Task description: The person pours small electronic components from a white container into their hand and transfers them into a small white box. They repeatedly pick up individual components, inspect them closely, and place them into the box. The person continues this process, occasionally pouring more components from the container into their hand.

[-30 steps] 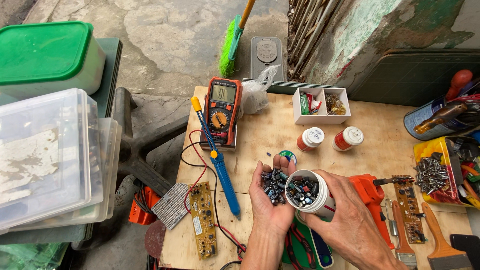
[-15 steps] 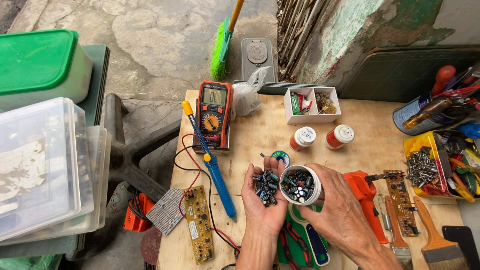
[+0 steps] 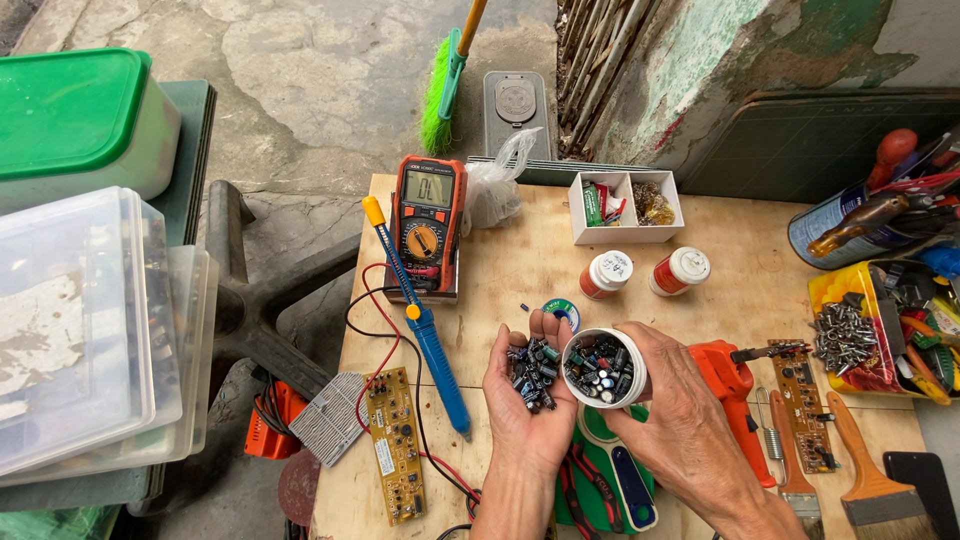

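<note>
Head view, looking down on a plywood workbench point(image 3: 740, 300). The left hand point(image 3: 528, 400) lies palm up, fingers loosely cupped and open, cradling a heap of small dark capacitors point(image 3: 532, 372); the right hand point(image 3: 675, 415) has its fingers closed around a white round container point(image 3: 603, 368), tilted toward the left palm with its mouth just beside the heap; the container is itself filled with similar capacitors.

Just beyond the fingertips of the left hand lies a small green solder reel point(image 3: 563, 312), partly hidden; 1 stray capacitor lies near it on the wood. To the left, a blue-handled soldering iron point(image 3: 425, 325) with a yellow cap lies lengthwise, its tip pointing toward the near edge; an orange-cased multimeter point(image 3: 428, 222) sits at its far end, with red and black leads trailing across the bench; a yellowish circuit board point(image 3: 394, 442) lies at the near left edge.

Behind the hands stand 2 small bottles with white caps point(image 3: 645, 271); further back, a white 2-compartment tray point(image 3: 626, 205) and a crumpled clear plastic bag point(image 3: 497, 185). To the right lie an orange tool point(image 3: 735, 390), a second narrow circuit board point(image 3: 805, 405), a metal spring, 2 paintbrushes point(image 3: 860, 470) and a yellow bin of screws point(image 3: 850, 330). Under the wrists rests a green case point(image 3: 610, 480).
</note>
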